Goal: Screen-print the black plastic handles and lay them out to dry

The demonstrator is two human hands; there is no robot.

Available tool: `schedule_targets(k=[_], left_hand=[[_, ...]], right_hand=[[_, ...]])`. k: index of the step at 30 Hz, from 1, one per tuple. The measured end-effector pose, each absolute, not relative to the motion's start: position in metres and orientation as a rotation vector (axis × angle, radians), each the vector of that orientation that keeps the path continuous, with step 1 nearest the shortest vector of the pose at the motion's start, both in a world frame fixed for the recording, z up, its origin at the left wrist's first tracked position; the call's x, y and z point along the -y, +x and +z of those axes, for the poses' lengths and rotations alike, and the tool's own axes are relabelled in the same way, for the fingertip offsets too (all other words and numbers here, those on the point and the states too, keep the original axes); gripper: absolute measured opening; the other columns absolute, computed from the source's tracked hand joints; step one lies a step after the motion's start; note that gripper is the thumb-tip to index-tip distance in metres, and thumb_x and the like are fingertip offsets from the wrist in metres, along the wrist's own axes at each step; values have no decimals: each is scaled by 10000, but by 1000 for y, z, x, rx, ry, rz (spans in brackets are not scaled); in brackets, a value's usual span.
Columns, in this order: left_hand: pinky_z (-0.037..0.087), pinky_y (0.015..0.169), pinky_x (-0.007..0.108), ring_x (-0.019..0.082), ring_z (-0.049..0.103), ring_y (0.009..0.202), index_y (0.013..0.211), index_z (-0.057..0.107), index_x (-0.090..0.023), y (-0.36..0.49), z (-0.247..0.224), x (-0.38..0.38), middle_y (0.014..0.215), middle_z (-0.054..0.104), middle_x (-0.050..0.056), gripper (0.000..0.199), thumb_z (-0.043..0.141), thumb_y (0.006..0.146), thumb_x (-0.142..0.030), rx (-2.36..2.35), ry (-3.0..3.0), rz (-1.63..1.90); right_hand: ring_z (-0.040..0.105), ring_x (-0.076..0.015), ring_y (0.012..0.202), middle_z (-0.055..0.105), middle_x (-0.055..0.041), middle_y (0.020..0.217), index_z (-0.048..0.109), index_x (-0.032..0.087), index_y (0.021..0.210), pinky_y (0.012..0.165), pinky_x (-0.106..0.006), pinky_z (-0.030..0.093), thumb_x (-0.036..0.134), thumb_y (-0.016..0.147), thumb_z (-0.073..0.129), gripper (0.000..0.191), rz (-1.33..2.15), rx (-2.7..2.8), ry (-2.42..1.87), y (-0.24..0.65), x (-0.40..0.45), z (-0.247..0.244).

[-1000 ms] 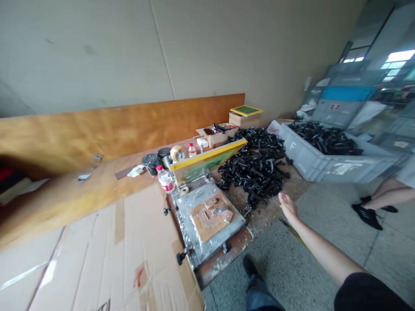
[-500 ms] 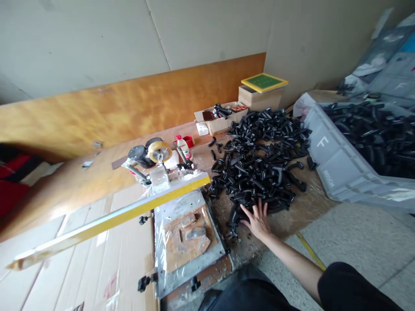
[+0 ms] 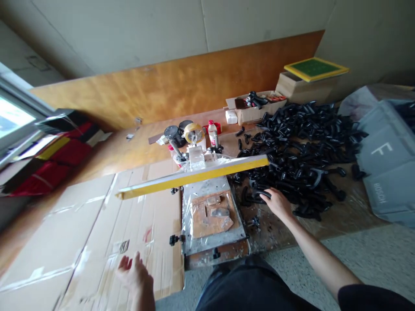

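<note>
A room with a plain grey wall [image 3: 155,39] and 1 bright window [image 3: 14,115].
The window stands at the far left in a pale frame [image 3: 19,93], its pane washed out white; daylight gives the wooden worktop [image 3: 126,149] a soft sheen. 1 long, upright wooden board [image 3: 194,82], orange-brown with mottled grain, runs along the back of the worktop against the wall. Above it, 1 thin dark seam [image 3: 205,26] climbs the wall near the middle, and the upper right lies in dimmer light. At the lower right, the floor [image 3: 350,248] is speckled grey.
</note>
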State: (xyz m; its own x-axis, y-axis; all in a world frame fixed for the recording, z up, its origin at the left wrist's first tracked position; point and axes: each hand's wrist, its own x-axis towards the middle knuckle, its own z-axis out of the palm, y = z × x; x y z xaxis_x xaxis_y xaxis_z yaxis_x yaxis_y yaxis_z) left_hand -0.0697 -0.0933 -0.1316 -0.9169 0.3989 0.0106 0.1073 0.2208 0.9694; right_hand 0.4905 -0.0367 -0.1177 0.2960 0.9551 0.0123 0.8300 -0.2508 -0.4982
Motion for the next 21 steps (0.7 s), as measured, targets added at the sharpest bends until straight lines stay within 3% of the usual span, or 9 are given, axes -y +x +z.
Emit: schedule_targets(k=[5, 9, 14, 18, 21], left_hand=[[415, 1018, 503, 244, 553, 1102, 986, 513, -192, -82, -133, 67, 1044, 540, 38, 436, 709, 614, -308, -2072, 506, 1764], [423, 1010, 458, 228, 555, 1125, 1068, 555, -188, -72, -127, 40, 1120, 582, 70, 426, 676, 701, -367, -2012, 725, 1625], [415, 1006, 412, 214, 564, 1141, 1129, 583, -207, -47, -105, 15, 1195, 607, 82, 402, 634, 769, -378, -1950, 907, 1539], [422, 985, 391, 210, 579, 1099, 1108, 615, -196, -30, -75, 1, 1127, 632, 84, 380, 630, 778, -383, -1946, 956, 1565], [471, 896, 334, 174, 602, 987, 1082, 623, -184, -6, -33, -18, 1041, 641, 72, 364, 636, 778, -385, -1809, 1023, 1676]], right_hand=[[644, -220, 815, 690, -45, 872, 642, 214, 924, 726, -312, 460, 458, 850, 554, 270, 558, 1520, -1947, 430, 40, -91], [622, -186, 838, 669, -21, 884, 620, 216, 902, 775, -301, 462, 354, 831, 603, 156, 682, 1732, -1557, 346, 23, -87], [567, -205, 925, 627, -34, 874, 595, 211, 846, 856, -331, 443, 219, 786, 655, 86, 435, 2070, -1464, 295, 6, -94], [569, -219, 963, 621, -67, 969, 620, 211, 954, 871, -350, 456, 225, 805, 641, 152, 300, 2167, -1576, 300, 5, -88], [528, -246, 1162, 587, -113, 1242, 584, 217, 1222, 993, -399, 418, 278, 858, 609, 370, 288, 2293, -1418, 299, -1, -82]])
